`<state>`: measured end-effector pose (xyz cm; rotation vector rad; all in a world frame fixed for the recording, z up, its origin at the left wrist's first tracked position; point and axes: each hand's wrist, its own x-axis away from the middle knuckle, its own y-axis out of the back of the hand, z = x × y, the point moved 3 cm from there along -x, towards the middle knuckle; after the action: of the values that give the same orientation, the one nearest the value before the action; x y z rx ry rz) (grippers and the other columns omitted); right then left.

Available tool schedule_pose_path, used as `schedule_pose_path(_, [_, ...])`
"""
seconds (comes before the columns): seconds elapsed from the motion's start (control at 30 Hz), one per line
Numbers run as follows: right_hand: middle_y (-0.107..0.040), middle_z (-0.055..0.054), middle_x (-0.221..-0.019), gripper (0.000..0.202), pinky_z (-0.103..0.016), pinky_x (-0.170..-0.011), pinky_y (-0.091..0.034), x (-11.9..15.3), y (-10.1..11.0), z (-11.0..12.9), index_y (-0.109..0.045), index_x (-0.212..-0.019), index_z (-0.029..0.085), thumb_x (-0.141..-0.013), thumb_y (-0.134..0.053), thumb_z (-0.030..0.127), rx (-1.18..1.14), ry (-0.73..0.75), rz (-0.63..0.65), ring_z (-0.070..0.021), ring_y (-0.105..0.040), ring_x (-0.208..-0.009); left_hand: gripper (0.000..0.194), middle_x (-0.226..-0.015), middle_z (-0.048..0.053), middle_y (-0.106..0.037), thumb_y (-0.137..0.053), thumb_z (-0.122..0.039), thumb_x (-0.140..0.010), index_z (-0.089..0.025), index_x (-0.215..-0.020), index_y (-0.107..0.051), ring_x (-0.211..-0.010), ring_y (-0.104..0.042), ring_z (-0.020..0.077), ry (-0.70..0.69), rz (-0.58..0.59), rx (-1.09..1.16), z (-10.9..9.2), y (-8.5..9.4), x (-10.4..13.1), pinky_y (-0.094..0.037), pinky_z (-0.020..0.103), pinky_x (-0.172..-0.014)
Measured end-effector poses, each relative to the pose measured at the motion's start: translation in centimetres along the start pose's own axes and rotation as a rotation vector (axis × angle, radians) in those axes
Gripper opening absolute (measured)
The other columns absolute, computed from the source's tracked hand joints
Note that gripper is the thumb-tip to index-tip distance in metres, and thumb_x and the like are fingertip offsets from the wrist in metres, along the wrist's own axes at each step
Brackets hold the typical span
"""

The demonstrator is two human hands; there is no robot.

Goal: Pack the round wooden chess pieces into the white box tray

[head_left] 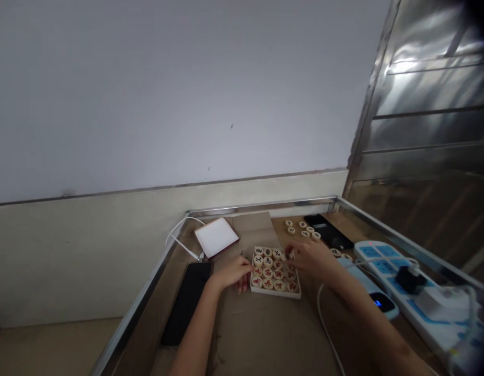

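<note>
A square white box (276, 293) on the brown board is filled with rows of round wooden chess pieces, black characters at the back and red ones (279, 285) in front. My left hand (237, 271) rests against the box's left side with its fingers bent; whether they grip the rim is hard to tell. Over the back right corner, my right hand (304, 255) has its fingertips down on a piece there, partly hiding it. Beyond that hand, several small loose pieces (302, 225) lie on the table.
A white-topped box (217, 237) with a cable and a black phone (188, 303) lie at the left. On the right are a dark phone (329, 231), a power bank (361, 279) and a power strip (387, 266) with plugs. A metal rim (261, 205) edges the table.
</note>
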<state>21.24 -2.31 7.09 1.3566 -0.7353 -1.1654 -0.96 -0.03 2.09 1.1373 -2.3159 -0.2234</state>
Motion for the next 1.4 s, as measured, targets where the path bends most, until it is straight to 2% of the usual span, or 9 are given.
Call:
schedule_pose_path(0.27, [-0.065, -0.003, -0.099, 0.020, -0.030, -0.077, -0.035, -0.4, -2.0, 2.5, -0.062, -0.096, 0.023, -0.081, -0.060, 0.035, 0.042, 0.095, -0.014, -0.0196, -0.060, -0.090, 0.030, -0.040, -0.001, -0.054, -0.042, -0.020, -0.082, -0.015, -0.053, -0.050, -0.031, -0.045, 0.0087, -0.011, -0.030, -0.038, -0.7, -0.2, 0.1, -0.031, 0.020, -0.038])
schedule_pose_path(0.4, [-0.065, -0.004, -0.101, 0.024, -0.030, -0.077, -0.034, -0.5, -2.3, 2.4, -0.059, -0.101, 0.022, -0.081, -0.061, 0.034, 0.087, 0.071, -0.058, -0.0208, -0.059, -0.093, 0.030, -0.041, -0.002, -0.054, -0.040, -0.021, -0.082, -0.015, -0.055, -0.051, -0.032, -0.046, 0.0090, -0.006, -0.006, -0.053, -0.6, -0.2, -0.1, -0.032, 0.020, -0.039])
schedule_pose_path(0.6, [-0.067, -0.003, -0.087, 0.019, -0.030, -0.072, -0.034, -0.4, -1.5, 2.6, -0.060, -0.090, 0.022, -0.080, -0.061, 0.038, 0.090, -0.029, -0.061, -0.0201, -0.060, -0.085, 0.032, -0.041, -0.002, -0.053, -0.041, -0.024, -0.083, -0.014, -0.055, -0.052, -0.033, -0.046, 0.0087, 0.010, 0.004, -0.059, -0.5, -0.1, -0.2, -0.032, 0.020, -0.039])
schedule_pose_path(0.7, [-0.067, -0.005, -0.087, 0.015, -0.031, -0.072, -0.034, -0.1, -0.8, 1.3, -0.061, -0.086, 0.021, -0.086, -0.052, 0.032, 0.141, -0.126, -0.107, -0.0206, -0.060, -0.085, 0.032, -0.041, -0.002, -0.053, -0.043, -0.026, -0.084, -0.014, -0.056, -0.052, -0.033, -0.047, 0.0085, 0.009, -0.003, -0.051, -0.5, -0.1, -0.1, -0.032, 0.019, -0.039])
schedule_pose_path(0.8, [-0.066, -0.014, -0.091, 0.020, -0.036, -0.072, -0.035, 0.9, -0.3, -1.1, -0.063, -0.089, 0.016, -0.086, -0.043, 0.016, 0.334, -0.323, -0.192, -0.0266, -0.059, -0.088, 0.032, -0.041, -0.002, -0.054, -0.043, -0.025, -0.084, -0.014, -0.055, -0.052, -0.033, -0.046, 0.0083, 0.012, -0.011, -0.049, -0.6, -0.2, -0.1, -0.033, 0.020, -0.040])
schedule_pose_path(0.93, [-0.064, -0.020, -0.085, 0.021, -0.039, -0.067, -0.037, 2.2, -1.4, -3.7, -0.065, -0.082, 0.010, -0.079, -0.044, 0.008, 0.426, -0.423, -0.069, -0.0320, -0.061, -0.081, 0.033, -0.042, -0.002, -0.054, -0.046, -0.027, -0.084, -0.014, -0.054, -0.052, -0.034, -0.047, 0.0085, 0.030, -0.052, -0.054, -0.6, 0.0, -0.2, -0.036, 0.020, -0.041])
schedule_pose_path(1.1, [-0.065, -0.019, -0.083, 0.023, -0.039, -0.069, -0.037, 2.0, -2.2, -3.9, -0.065, -0.081, 0.011, -0.080, -0.042, 0.007, 0.378, -0.374, 0.000, -0.0299, -0.063, -0.080, 0.034, -0.044, -0.001, -0.056, -0.049, -0.032, -0.083, -0.013, -0.055, -0.052, -0.036, -0.051, 0.0093, 0.057, -0.091, -0.034, -0.4, 0.4, -0.3, -0.039, 0.021, -0.043])
schedule_pose_path(1.23, [-0.067, -0.011, -0.091, 0.020, -0.035, -0.073, -0.035, 0.7, -1.8, -3.0, -0.064, -0.094, 0.018, -0.084, -0.047, 0.020, 0.210, -0.323, -0.051, -0.0245, -0.062, -0.087, 0.034, -0.044, 0.000, -0.056, -0.049, -0.033, -0.083, -0.013, -0.056, -0.053, -0.037, -0.051, 0.0093, 0.039, -0.095, -0.036, -0.5, 0.4, -0.1, -0.039, 0.021, -0.044])
schedule_pose_path(1.4, [-0.065, -0.004, -0.105, 0.021, -0.033, -0.084, -0.029, -0.6, -1.6, -0.2, -0.062, -0.103, 0.026, -0.086, -0.050, 0.032, 0.056, -0.062, -0.151, -0.0196, -0.056, -0.098, 0.032, -0.044, 0.000, -0.056, -0.044, -0.025, -0.084, -0.014, -0.055, -0.052, -0.036, -0.050, 0.0096, 0.033, -0.075, -0.036, -0.6, 0.3, -0.1, -0.036, 0.020, -0.041])
